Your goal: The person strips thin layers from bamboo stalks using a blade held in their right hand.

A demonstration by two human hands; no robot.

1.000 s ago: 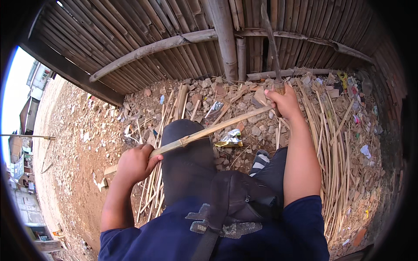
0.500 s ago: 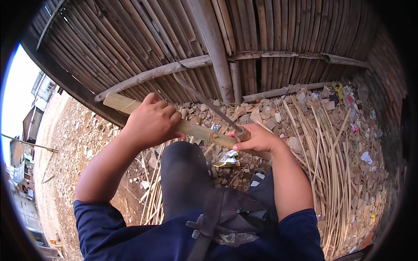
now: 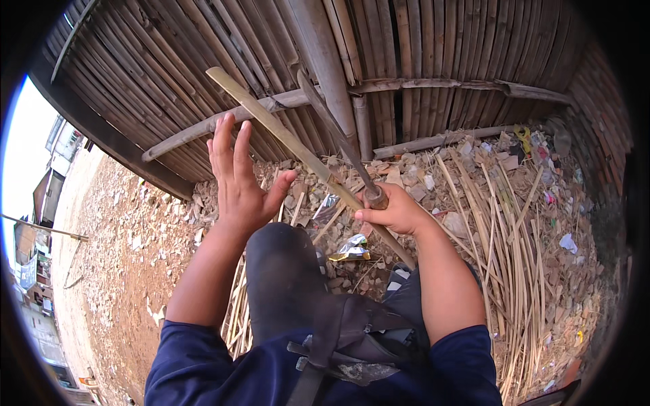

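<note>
One bamboo strip (image 3: pixel 288 139), left hand (image 3: pixel 240 179) now off it, spread, right hand (image 3: pixel 398 209) gripping it and machete (image 3: pixel 344 145).

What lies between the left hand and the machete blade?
The bamboo strip slants between the open left hand and the machete blade in the head view; actual depth is unclear.

The stony ground (image 3: pixel 128 291) carries thin bamboo strips (image 3: pixel 512 284) and a foil wrapper (image 3: pixel 351 249).

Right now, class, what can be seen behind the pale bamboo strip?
Past the edges of the bamboo strip show the slatted wall, a pole running across it and, lower down, rubble. Whatever lies directly behind the strip and the right hand is covered.
</note>
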